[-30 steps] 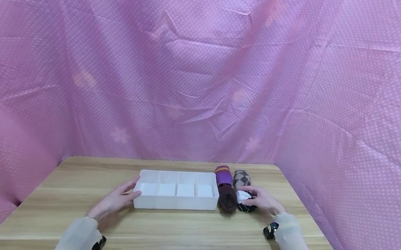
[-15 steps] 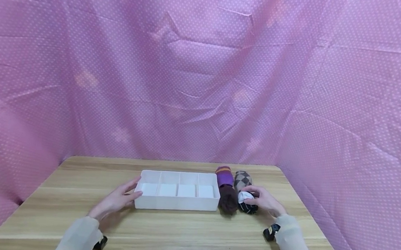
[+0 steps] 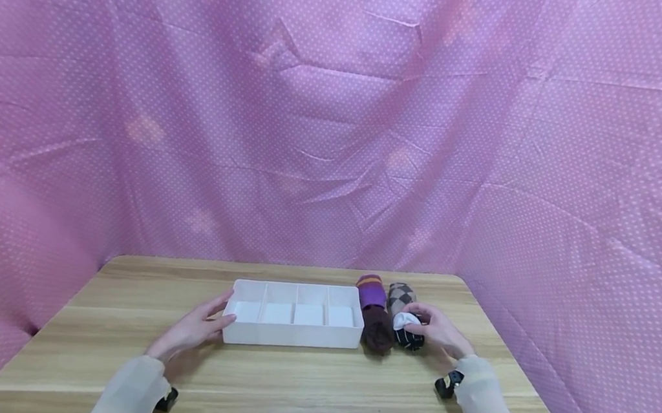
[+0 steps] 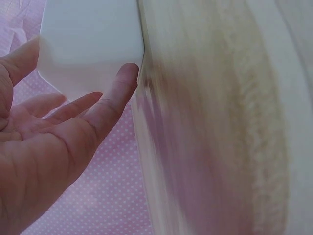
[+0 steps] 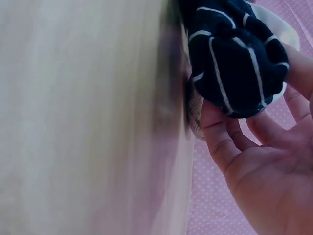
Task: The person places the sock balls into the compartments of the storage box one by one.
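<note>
From where I stand, the black bundle with white lines [image 5: 234, 68] sits near the right edge of the tabletop [image 3: 293, 391], in the fingers of the right hand [image 3: 437, 329]. Thumb and fingers are closed around its sides; white cloth [image 3: 404, 320] shows along its top (part of the same roll or a separate piece, I can't tell). The bundle's long axis is hard to read with the hand over it.

The relation that counts, I'd judge, is sideways: from those fingers the white box [image 3: 291, 336] lies toward 9 o'clock, its long axis running from 9 to 3, its four compartments in a row. The right hand is clearly nearer the bundle.

The left hand [image 3: 191, 330] is at the box's 9 o'clock end, fingers spread and fairly straight, touching it.

Between box and held bundle sits a dark brown bundle [image 3: 378, 331], with a purple bundle [image 3: 371, 293] at its 12. A checkered bundle [image 3: 401, 297] lies just past the held one, toward 12. Pink dotted cloth [image 3: 290, 132] hangs beyond.
</note>
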{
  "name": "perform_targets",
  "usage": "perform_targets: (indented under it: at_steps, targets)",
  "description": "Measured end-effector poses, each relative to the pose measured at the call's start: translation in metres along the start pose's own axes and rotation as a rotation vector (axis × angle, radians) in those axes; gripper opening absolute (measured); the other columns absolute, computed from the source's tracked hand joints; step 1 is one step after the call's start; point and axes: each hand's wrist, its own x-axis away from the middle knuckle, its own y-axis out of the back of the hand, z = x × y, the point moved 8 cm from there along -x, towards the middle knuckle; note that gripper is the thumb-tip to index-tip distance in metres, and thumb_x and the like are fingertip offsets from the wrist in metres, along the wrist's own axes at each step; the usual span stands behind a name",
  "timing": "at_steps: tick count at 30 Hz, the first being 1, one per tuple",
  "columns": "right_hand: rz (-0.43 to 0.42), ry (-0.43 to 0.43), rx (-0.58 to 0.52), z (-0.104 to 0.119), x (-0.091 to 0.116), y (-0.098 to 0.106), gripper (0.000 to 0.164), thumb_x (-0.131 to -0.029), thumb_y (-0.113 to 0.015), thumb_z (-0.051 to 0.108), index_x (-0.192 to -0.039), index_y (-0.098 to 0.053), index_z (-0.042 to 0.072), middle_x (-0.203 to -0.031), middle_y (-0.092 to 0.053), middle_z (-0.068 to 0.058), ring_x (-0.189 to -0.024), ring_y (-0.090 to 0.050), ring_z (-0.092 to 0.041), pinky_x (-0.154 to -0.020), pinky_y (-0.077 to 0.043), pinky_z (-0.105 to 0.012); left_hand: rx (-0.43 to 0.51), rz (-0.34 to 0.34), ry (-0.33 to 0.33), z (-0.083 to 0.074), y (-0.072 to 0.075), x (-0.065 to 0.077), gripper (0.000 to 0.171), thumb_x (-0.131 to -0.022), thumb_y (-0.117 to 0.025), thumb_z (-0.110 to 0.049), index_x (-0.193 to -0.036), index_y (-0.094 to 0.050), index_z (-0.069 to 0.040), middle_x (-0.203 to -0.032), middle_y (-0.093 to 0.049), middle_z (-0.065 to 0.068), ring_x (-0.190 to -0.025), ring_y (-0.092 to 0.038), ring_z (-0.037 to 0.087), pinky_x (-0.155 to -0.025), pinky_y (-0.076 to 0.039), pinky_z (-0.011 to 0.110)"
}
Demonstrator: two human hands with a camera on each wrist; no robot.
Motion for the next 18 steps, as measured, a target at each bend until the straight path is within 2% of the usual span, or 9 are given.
perform_targets:
  at_steps: [6,13,18]
  targets:
    - [-0.019,0.021,-0.047,0.010,-0.001,0.003,0.038,-0.088,-0.070,0.008,-0.121,-0.057,-0.003,-0.111,-0.065,-0.014,-0.097,-0.061,-0.013,-0.083,-0.053,-0.020,-0.023,-0.009,0.018,0.000,0.002,-0.001,0.079,-0.098,-0.060,-0.031,-0.158,-0.013,-0.012,-0.159,-0.013,0.030,-0.134,-0.044,0.045,-0.099,-0.055,0.043]
    - [-0.042,0.051,-0.031,0.020,-0.007,0.003,0.034,-0.088,-0.071,0.008,-0.119,-0.060,0.001,-0.113,-0.065,-0.015,-0.099,-0.061,-0.011,-0.085,-0.051,-0.019,-0.025,-0.002,0.011,0.000,0.001,-0.001,0.078,-0.099,-0.059,-0.031,-0.158,-0.012,-0.012,-0.159,-0.013,0.031,-0.134,-0.043,0.046,-0.099,-0.055,0.042]
    - [-0.047,0.054,-0.046,0.027,-0.012,-0.004,0.036,-0.089,-0.071,0.009,-0.121,-0.059,-0.001,-0.110,-0.067,-0.011,-0.099,-0.061,-0.010,-0.085,-0.051,-0.020,-0.037,-0.009,0.012,0.000,0.001,-0.001,0.079,-0.098,-0.060,-0.031,-0.158,-0.013,-0.011,-0.158,-0.015,0.032,-0.135,-0.043,0.045,-0.099,-0.055,0.043]
